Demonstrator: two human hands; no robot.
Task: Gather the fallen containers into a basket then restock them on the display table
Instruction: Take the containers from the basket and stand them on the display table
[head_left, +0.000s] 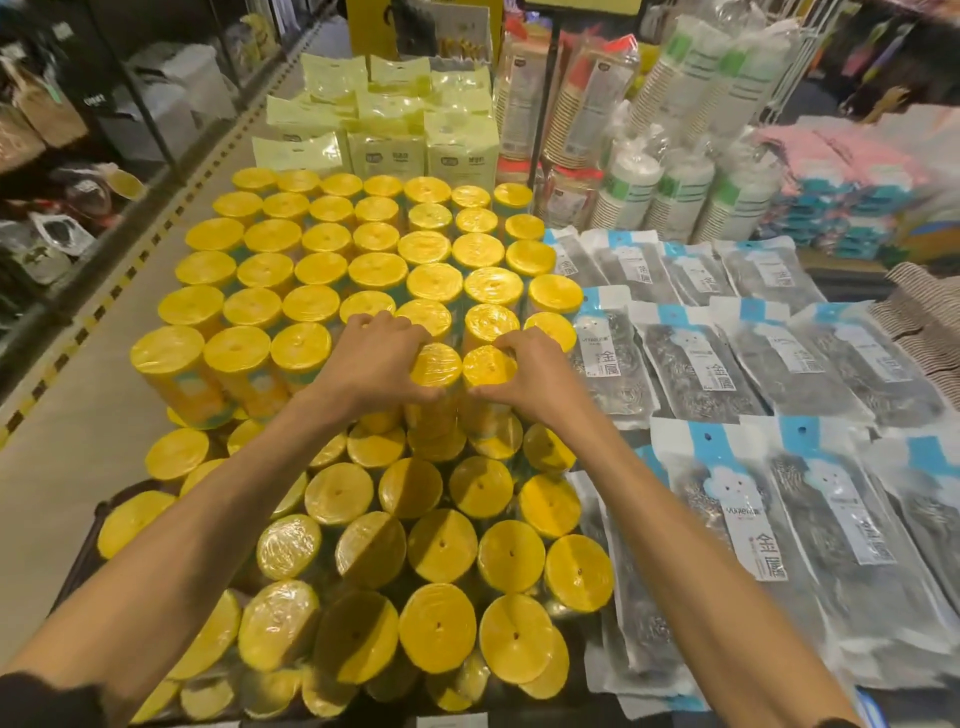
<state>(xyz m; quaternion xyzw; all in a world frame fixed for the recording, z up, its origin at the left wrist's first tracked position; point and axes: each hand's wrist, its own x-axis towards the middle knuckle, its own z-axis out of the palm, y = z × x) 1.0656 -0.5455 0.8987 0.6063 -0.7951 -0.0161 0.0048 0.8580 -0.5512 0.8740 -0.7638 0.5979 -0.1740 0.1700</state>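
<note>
Many yellow-topped cylindrical containers stand packed in rows on the display table, higher at the back and lower near me. My left hand (375, 358) wraps around one upright container (435, 365) in the front row of the raised stack. My right hand (535, 371) grips the neighbouring container (488, 366) just to its right. Both containers stand side by side, touching. A dark basket edge (91, 540) shows at the lower left, partly hidden behind my left forearm.
Bagged metal scourers (727, 364) with blue headers lie flat across the table's right half. Pale green packets (384, 124) and sleeves of paper cups (675, 156) stand at the back. A floor aisle (62, 467) with a yellow-black stripe runs along the left beside shelving.
</note>
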